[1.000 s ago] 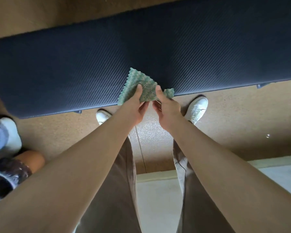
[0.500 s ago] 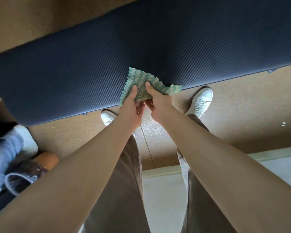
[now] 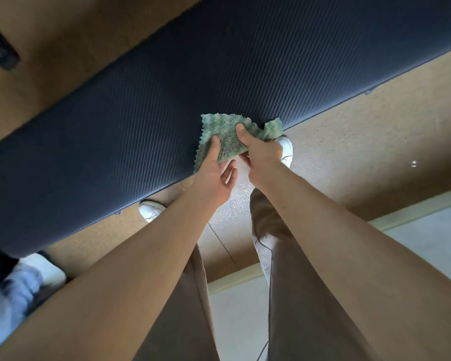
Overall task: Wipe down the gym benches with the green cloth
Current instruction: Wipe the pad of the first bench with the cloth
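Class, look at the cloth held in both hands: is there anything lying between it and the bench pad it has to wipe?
Nothing visible. The cloth is pinched by the left hand and right hand over the near edge of the bench, and the dark pad in view shows bare.

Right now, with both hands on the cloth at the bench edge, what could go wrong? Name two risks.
1. The cloth is pinched only by thumbs and fingers of the left hand and right hand, over the bench edge; it may slip to the floor.
2. It is bunched, so wiping may miss patches.
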